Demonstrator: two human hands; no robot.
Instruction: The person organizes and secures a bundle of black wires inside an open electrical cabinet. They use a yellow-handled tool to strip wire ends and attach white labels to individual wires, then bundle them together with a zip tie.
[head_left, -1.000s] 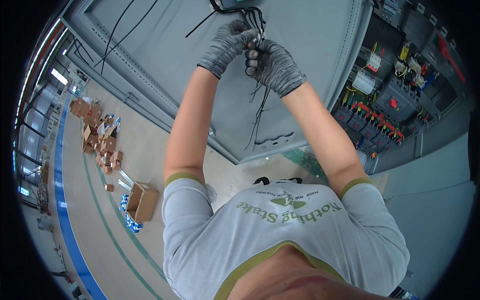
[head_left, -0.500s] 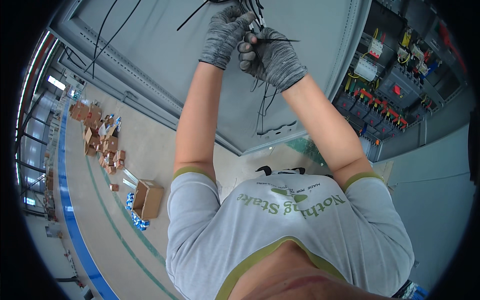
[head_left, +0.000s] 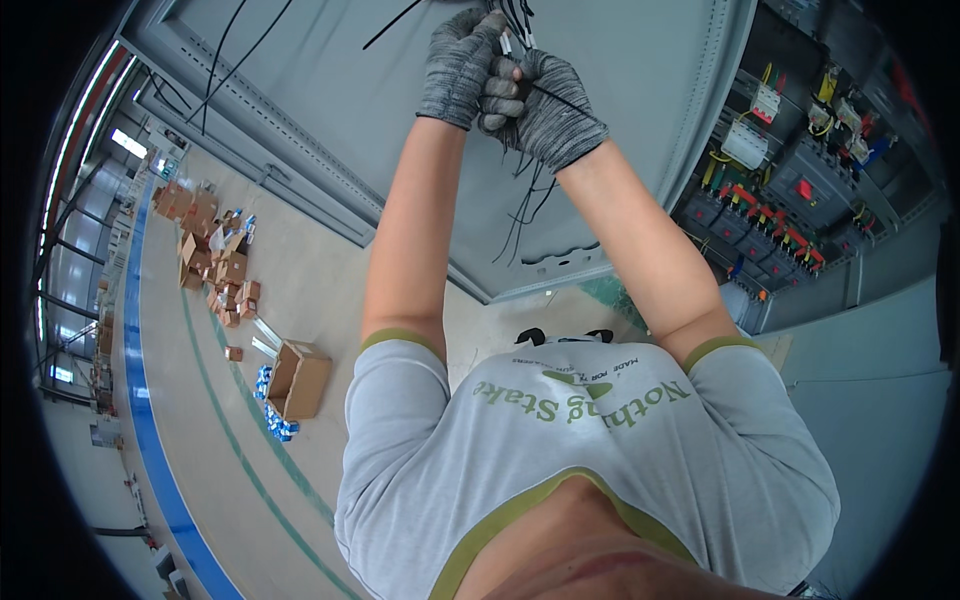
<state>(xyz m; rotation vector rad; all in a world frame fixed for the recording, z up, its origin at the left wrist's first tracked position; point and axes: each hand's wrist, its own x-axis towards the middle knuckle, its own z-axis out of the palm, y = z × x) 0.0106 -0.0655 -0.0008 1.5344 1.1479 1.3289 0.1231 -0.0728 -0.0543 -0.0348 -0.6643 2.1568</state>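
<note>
Both my hands wear grey knitted gloves and meet at a bundle of black wires (head_left: 518, 18) in front of a grey metal cabinet door. My left hand (head_left: 458, 68) is closed at the bundle, fingertips beside the white sleeves (head_left: 506, 45) on the wires. Just below and to the right, my right hand (head_left: 548, 108) is closed with fingers curled. A thin black cable tie (head_left: 562, 98) comes out of its grip and slants down across the back of the glove. Loose black wire ends (head_left: 522, 225) hang beneath the hands. The gloves hide where the tie meets the bundle.
On the right stands an open cabinet with breakers (head_left: 800, 185) and coloured wiring. The grey door (head_left: 620, 180) fills the upper middle. More black wires (head_left: 225, 75) hang at upper left. Cardboard boxes (head_left: 228, 262) and an open carton (head_left: 300, 380) lie on the floor at left.
The cable tie's tail, nearly level before, now slants down to the right. My right hand has turned slightly and closed more tightly. The whole view has shifted a little.
</note>
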